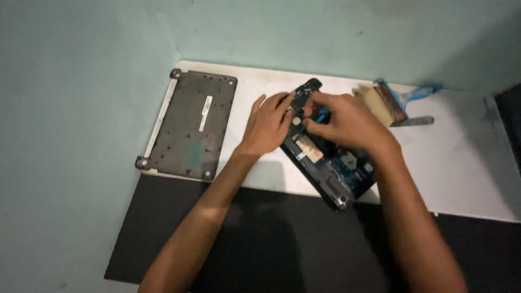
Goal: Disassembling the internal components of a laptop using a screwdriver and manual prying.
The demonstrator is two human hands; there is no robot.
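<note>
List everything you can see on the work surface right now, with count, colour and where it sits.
opened laptop base: one, black with a blue circuit board showing, centre of the white board, lying at an angle under both hands
removed bottom cover: one, dark grey, left end of the white board, lying flat, apart from the laptop
brush: one, tan bristles with a blue handle, behind the right hand near the wall
white board: one, white, against the wall
black mat: one, black, in front of the white board
left hand: one, fingers resting on the laptop's upper end
right hand: one, pinching something small and blue over the laptop; what it is cannot be told
</note>
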